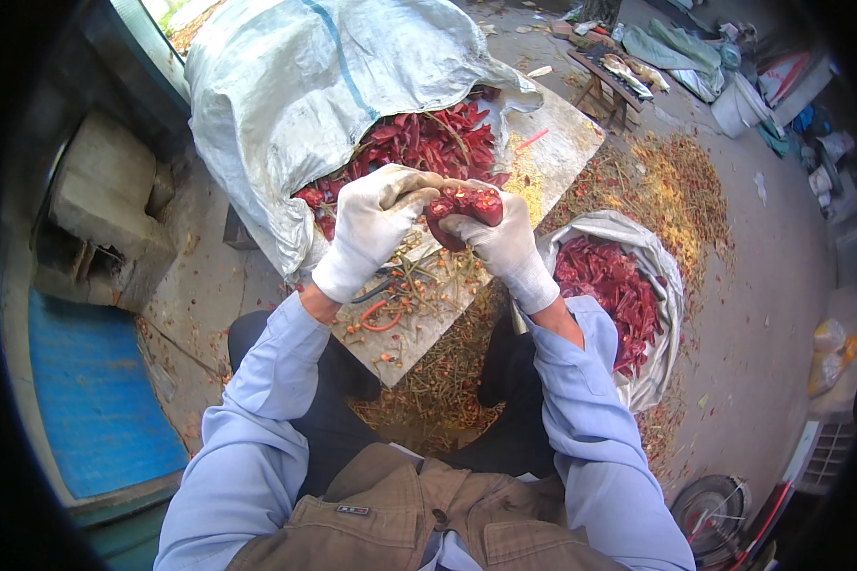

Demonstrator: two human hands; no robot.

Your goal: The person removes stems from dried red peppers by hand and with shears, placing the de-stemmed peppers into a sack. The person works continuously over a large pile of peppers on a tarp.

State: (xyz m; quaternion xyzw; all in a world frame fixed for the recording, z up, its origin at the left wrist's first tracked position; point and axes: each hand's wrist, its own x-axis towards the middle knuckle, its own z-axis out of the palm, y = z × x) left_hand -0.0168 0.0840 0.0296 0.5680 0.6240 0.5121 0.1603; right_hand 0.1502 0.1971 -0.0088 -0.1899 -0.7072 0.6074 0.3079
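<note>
My right hand [503, 235], in a white work glove, is closed around several dried red chili peppers [464, 207], their open, stemless ends facing up. My left hand [378, 221], gloved alike, touches the bunch with its fingertips; whether it grips anything cannot be told. Beneath both hands lies a pale board [428, 335], strewn with chili stems [421, 285]. Scissors with red-orange handles [382, 316] seem to lie among the stems, partly hidden. Beyond the hands, a large white woven sack [278, 93] opens toward me, with dried red chilies [428, 146] spilling from its mouth.
Right of the board stands an open white sack [668, 285] filled with chilies. Stem scraps and yellow seeds [678, 193] cover the ground nearby. A concrete block [103, 185] and a blue panel [100, 400] are at left. A small wooden stool [607, 82], a bucket [739, 107] and a wheel [710, 514] are at right.
</note>
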